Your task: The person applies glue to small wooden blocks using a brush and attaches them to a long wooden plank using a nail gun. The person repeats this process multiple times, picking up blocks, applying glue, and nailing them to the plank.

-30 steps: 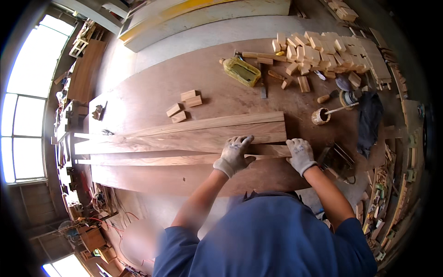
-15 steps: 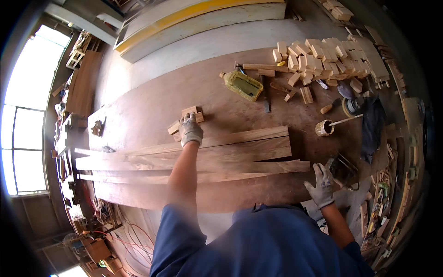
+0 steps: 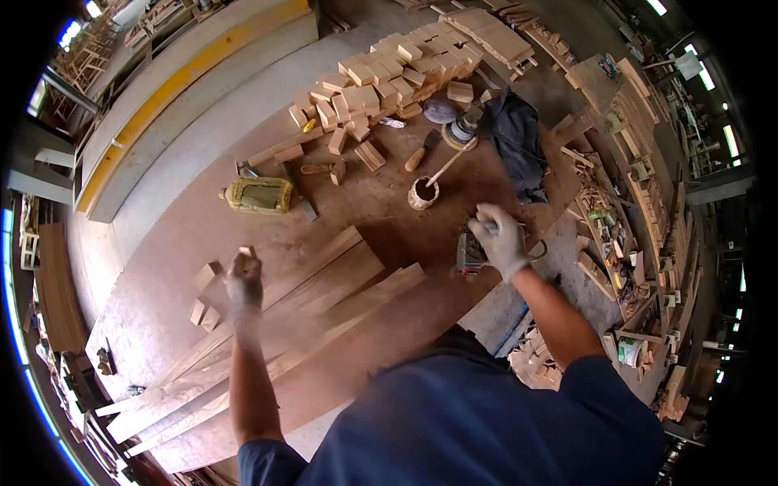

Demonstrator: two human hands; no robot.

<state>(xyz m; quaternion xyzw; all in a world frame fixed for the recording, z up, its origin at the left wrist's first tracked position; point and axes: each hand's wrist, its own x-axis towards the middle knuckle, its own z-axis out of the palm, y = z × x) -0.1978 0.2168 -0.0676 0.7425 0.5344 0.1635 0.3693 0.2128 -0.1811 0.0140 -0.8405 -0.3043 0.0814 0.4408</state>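
My left hand (image 3: 245, 283), in a pale work glove, is closed around a small wooden block (image 3: 247, 253) whose end shows above the fingers. Beside it on the table lie a few loose wooden blocks (image 3: 207, 275). Long wooden boards (image 3: 324, 279) stretch diagonally across the table between my arms. My right hand (image 3: 500, 243), also gloved, hovers with loosely bent fingers at the table's near right edge. Just under and beside it is a dark power tool (image 3: 468, 253), partly hidden by the hand; nothing shows in these fingers.
Farther off is a large heap of wooden blocks (image 3: 381, 81). On the table (image 3: 324, 219) are a yellowish bottle (image 3: 258, 196), a glue pot with a stick (image 3: 423, 193), a round sander (image 3: 462, 131), a brush (image 3: 421, 151) and a dark cloth (image 3: 519, 146). Scrap wood lines the right side.
The view has swung to the right. My left hand has lifted a block from the small group. My right hand has moved up to the dark power tool, its fingers now bent.
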